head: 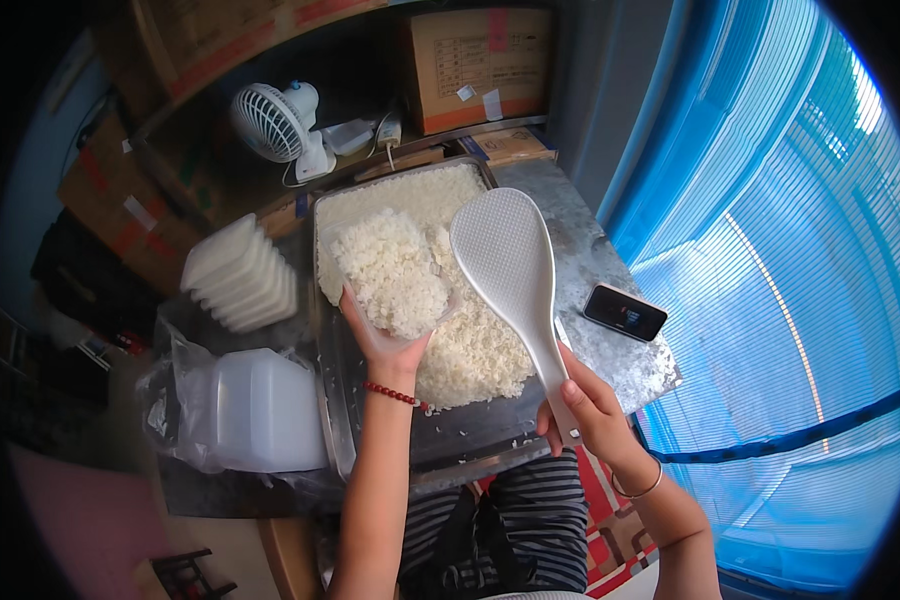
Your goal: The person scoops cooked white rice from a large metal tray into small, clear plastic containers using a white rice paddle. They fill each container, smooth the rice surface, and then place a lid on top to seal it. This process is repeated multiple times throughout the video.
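My left hand (390, 352) holds a clear plastic container (380, 341) from below, tilted and heaped with cooked white rice (394, 274). In my right hand (589, 409) is the handle of a large white rice paddle (506, 255), its dimpled blade pointing up and away, just right of the container. Both are above a metal tray (331, 405) of cooked rice (476, 367), which lies thick at the far end and right side. Some loose grains are scattered on the tray's near part.
Left of the tray are stacked filled containers (244, 277) and nested plastic containers (270, 412) in a clear bag. A smartphone (625, 312) lies on the metal table (570, 217) at right. Behind are a small fan (274, 124) and a cardboard box (480, 71); a blue curtain (757, 300) hangs at right.
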The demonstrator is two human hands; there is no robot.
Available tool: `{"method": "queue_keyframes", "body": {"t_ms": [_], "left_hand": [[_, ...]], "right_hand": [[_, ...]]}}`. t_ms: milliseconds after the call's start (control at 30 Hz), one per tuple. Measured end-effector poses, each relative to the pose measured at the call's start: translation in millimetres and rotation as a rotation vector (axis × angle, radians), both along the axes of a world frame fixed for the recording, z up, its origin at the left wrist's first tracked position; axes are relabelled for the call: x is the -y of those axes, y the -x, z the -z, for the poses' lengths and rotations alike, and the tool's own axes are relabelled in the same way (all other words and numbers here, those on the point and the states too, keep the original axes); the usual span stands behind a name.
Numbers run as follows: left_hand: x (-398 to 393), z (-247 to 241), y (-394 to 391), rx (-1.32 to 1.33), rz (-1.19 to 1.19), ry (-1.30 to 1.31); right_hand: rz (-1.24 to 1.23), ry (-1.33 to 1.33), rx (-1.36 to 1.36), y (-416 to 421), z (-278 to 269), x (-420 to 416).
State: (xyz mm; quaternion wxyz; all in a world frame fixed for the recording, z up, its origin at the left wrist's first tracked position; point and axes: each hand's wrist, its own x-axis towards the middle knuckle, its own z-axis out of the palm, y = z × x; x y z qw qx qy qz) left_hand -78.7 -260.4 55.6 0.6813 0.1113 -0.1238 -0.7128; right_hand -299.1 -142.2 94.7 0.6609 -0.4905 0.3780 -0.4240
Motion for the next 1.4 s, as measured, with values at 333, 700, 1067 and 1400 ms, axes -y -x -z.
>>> {"method": "queue_keyframes", "body": {"t_ms": [333,700,1067,1400], "left_hand": [[-3.9,5.6,-2.6,-0.022,-0.009,0.101],[-6.3,13.9,-10.9,-0.012,-0.002,0.026],[-7.7,2.6,-7.6,0.165,-0.043,0.012],[-16.2,11.0,-2.1,0.085,-0.098,-0.044]], "right_hand": [[0.043,-0.11,0.315,-37.3,13.1,46.9],[0.024,-0.15,0.292,-45.6,24.3,41.4],[0.079,0.158,-0.371,-48.9,20.6,35.3],[-0.009,-0.025,0.04,-33.1,6.5,37.3]]}}
